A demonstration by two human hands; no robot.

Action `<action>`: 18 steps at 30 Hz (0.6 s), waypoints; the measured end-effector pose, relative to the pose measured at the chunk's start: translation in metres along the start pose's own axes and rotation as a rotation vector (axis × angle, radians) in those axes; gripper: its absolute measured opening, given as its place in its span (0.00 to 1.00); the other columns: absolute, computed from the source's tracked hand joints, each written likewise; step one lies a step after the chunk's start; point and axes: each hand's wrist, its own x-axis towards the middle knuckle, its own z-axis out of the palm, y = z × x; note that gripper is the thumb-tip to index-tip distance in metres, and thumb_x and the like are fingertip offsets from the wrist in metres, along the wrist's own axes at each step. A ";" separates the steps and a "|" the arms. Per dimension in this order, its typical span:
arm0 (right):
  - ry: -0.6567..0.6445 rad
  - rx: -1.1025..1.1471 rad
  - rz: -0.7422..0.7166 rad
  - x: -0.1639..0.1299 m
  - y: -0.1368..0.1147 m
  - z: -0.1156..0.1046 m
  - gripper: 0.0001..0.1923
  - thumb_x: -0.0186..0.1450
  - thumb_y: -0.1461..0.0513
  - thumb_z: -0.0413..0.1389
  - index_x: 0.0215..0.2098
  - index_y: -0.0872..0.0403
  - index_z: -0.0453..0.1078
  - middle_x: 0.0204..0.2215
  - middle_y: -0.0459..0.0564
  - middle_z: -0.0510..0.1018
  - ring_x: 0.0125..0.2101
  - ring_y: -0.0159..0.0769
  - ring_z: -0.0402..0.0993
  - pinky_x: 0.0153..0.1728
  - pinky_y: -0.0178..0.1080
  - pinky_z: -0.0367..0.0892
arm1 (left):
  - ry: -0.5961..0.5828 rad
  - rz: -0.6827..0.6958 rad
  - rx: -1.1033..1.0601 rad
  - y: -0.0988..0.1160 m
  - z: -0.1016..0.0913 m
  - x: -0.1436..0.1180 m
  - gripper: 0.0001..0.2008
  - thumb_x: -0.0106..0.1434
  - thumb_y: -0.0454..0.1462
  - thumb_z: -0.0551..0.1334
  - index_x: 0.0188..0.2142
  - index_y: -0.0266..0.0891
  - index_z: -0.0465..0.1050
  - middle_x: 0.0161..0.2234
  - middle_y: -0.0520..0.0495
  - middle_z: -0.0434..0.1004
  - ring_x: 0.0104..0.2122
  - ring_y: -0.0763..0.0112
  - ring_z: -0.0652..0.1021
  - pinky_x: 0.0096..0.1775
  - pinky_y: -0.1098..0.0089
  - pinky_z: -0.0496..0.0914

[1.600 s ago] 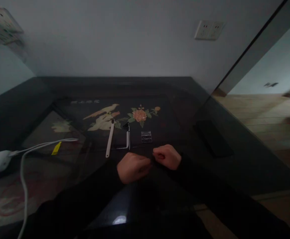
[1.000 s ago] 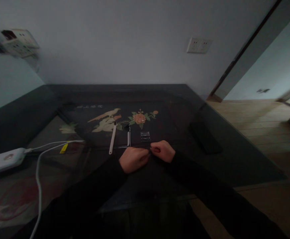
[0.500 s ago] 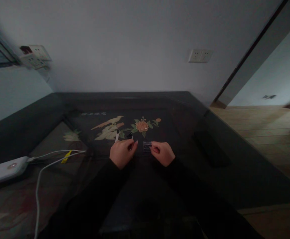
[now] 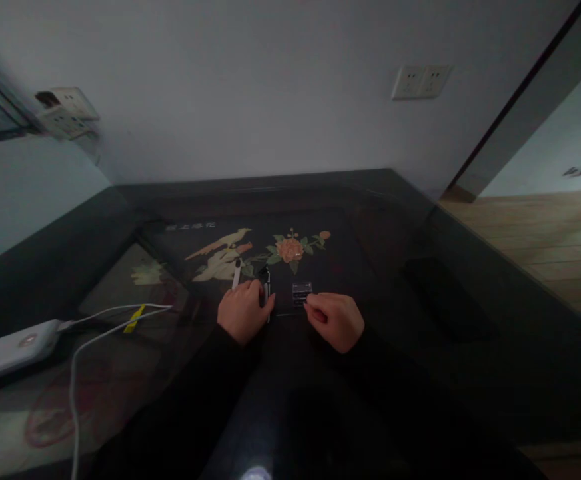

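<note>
My left hand (image 4: pixel 243 311) is closed, fingers curled, around a slim black-and-silver object (image 4: pixel 267 285) that sticks up beside the thumb. Just beyond its knuckles a white stick with a dark end (image 4: pixel 236 272) points away from me; its lower part is hidden by the hand. On the dark tabletop a small clear box (image 4: pixel 302 291) with shiny edges lies between my two hands. My right hand (image 4: pixel 338 321) is closed, its thumb and forefinger pinched at the lower right corner of that box. What the box contains is too dim to make out.
A white power bank (image 4: pixel 13 350) with a white cable (image 4: pixel 74 380) and yellow tag (image 4: pixel 134 319) lies at the left. A dark flat object (image 4: pixel 448 299) is at the right. Behind the table (image 4: pixel 270 190) stands a wall with sockets (image 4: pixel 421 81).
The view has shifted slightly. My right hand has slid down and right to the box's lower corner. More of the black-and-silver object now shows beside my left thumb.
</note>
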 end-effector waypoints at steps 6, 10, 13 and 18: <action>0.020 -0.014 0.014 0.002 0.000 -0.002 0.16 0.58 0.69 0.50 0.20 0.52 0.45 0.17 0.41 0.55 0.20 0.29 0.53 0.25 0.36 0.44 | 0.037 0.018 -0.117 0.006 -0.003 0.000 0.08 0.62 0.41 0.56 0.28 0.41 0.62 0.29 0.45 0.75 0.31 0.62 0.77 0.34 0.65 0.65; 0.101 0.008 0.078 0.004 0.005 -0.009 0.17 0.58 0.69 0.50 0.20 0.52 0.44 0.16 0.40 0.54 0.19 0.28 0.51 0.25 0.35 0.44 | -0.036 -0.011 -0.979 0.021 -0.011 -0.008 0.10 0.62 0.43 0.56 0.31 0.42 0.56 0.23 0.53 0.72 0.23 0.70 0.74 0.28 0.70 0.66; 0.140 0.024 0.101 0.005 0.007 -0.012 0.18 0.58 0.69 0.50 0.19 0.52 0.43 0.16 0.40 0.53 0.18 0.28 0.50 0.24 0.35 0.44 | -0.175 -0.149 -1.558 0.036 -0.015 -0.017 0.17 0.58 0.45 0.62 0.32 0.43 0.52 0.22 0.57 0.72 0.15 0.78 0.68 0.19 0.76 0.59; 0.143 0.029 0.126 0.006 0.006 -0.010 0.18 0.57 0.68 0.50 0.19 0.52 0.43 0.15 0.39 0.51 0.18 0.27 0.49 0.24 0.35 0.43 | -0.225 -0.227 -1.835 0.046 -0.015 -0.027 0.21 0.55 0.43 0.68 0.38 0.43 0.55 0.25 0.59 0.70 0.14 0.87 0.56 0.18 0.81 0.48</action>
